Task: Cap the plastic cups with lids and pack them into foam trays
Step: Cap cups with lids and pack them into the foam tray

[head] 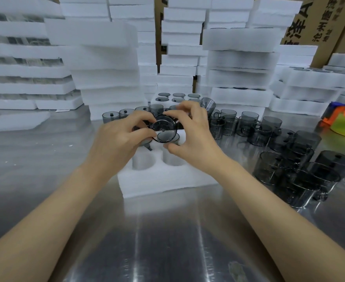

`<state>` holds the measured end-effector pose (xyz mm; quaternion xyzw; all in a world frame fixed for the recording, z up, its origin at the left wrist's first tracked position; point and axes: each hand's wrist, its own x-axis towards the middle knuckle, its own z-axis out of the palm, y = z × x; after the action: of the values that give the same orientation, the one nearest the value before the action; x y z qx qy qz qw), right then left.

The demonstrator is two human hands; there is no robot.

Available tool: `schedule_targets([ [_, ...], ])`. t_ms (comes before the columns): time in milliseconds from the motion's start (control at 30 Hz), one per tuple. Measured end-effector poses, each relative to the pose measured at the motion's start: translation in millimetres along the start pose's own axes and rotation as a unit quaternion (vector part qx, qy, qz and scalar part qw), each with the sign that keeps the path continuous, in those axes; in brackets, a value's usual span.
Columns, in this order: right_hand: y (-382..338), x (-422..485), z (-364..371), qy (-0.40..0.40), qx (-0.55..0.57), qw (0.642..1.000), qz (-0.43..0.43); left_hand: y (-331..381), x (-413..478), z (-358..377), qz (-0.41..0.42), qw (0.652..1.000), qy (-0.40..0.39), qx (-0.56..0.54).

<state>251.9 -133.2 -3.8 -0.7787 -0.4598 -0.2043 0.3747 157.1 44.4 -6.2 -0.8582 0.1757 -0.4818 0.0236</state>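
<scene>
My left hand (118, 139) and my right hand (189, 135) together hold a smoky grey plastic cup (164, 129) above a white foam tray (167, 180), its round face turned toward me. Fingers and thumbs of both hands pinch its rim; whether a lid sits on it I cannot tell. The tray's two nearest round pockets (143, 161) stand empty. A filled foam tray (177, 96) with capped cups lies behind. Many loose grey cups (289, 151) crowd the table to the right, and a row of capped cups (124, 113) stands behind my hands.
Tall stacks of white foam trays (106, 64) line the back of the steel table (167, 241), with cardboard boxes (320, 21) behind them. A loose foam sheet (17, 121) lies at the left. Colourful plastic items (344, 123) sit at the far right.
</scene>
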Motion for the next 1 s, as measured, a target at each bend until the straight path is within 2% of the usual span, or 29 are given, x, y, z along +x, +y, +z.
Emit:
schedule_targets([
  [133, -2.7, -0.1, -2.6, -0.052, 0.02, 0.998, -0.035, 0.4, -1.4, 1.8, -0.005, 1.0, 0.015, 0.002],
  [200, -3.8, 1.0, -3.0, -0.016, 0.057, 0.998, -0.001, 1.5, -0.5, 1.6, -0.03, 0.999, 0.024, -0.006],
  [267, -3.2, 4.1, -6.6, 0.052, 0.128, 0.988, 0.071, 3.1, 0.4, 1.1, -0.062, 0.998, 0.026, -0.01],
  [400, 9.6, 11.3, -21.7, 0.154, 0.227, 0.938, 0.212, 3.9, 0.5, 1.1, -0.11, 0.994, 0.0, -0.004],
  [533, 24.5, 14.5, -29.3, 0.149, 0.352, 0.861, 0.336, 3.4, 0.1, 2.1, -0.143, 0.989, -0.025, -0.012],
  [667, 28.2, 16.0, -34.0, 0.11, 0.46, 0.81, 0.347, 3.9, -0.7, 1.6, -0.154, 0.987, -0.02, -0.031],
  [800, 28.4, 19.0, -40.1, 0.118, 0.516, 0.763, 0.371, 5.4, -0.2, 1.4, -0.156, 0.987, -0.015, -0.039],
  [867, 29.6, 19.5, -42.2, 0.098, 0.497, 0.774, 0.38, 5.6, -0.2, 1.5, -0.157, 0.987, -0.014, -0.04],
  [1000, 33.5, 16.3, -39.9, 0.062, 0.334, 0.867, 0.364, 5.1, -0.4, 2.3, -0.16, 0.986, -0.012, -0.042],
])
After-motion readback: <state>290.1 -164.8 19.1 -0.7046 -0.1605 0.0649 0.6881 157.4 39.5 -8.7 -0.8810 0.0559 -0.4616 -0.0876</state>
